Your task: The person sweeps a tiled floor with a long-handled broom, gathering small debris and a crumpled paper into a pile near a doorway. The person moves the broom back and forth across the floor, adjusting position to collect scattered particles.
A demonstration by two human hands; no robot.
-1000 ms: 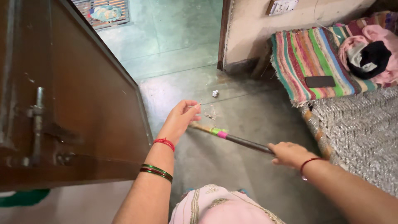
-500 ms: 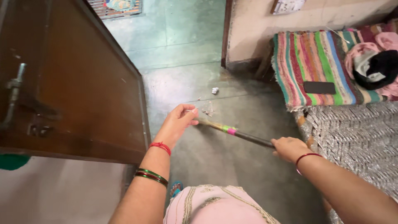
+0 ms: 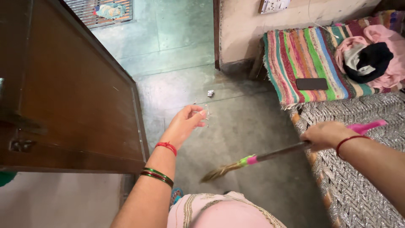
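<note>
**Sweeping the floor by the open door, broom lifted between strokes**

Our right hand (image 3: 324,135) is closed around the dark handle of the broom (image 3: 270,155), whose pink end sticks out past the wrist over the woven cot (image 3: 358,185). The straw head hangs just above the grey floor (image 3: 236,122), near our feet and well short of the doorway. Our left hand (image 3: 185,123) reaches out over the floor with the fingers loosely curled; thumb and fingertips seem to pinch a small clear scrap, though it is too faint to be sure.

We judge this to be mid-sweep: the broom is raised for a fresh stroke. A crumpled white bit of litter (image 3: 210,93) lies beyond the left hand, toward the doorway. The next stroke would call for lowering the bristles to the floor behind the litter and pushing toward the opening beside the brown wooden door (image 3: 71,97).

On the wall past the doorway hangs a pale rectangular switch plate (image 3: 275,5). Right of the doorway a striped rug (image 3: 308,55) covers the cot's end, with a flat black phone (image 3: 311,84) on it and pink and black clothes (image 3: 371,59) just beyond
</note>
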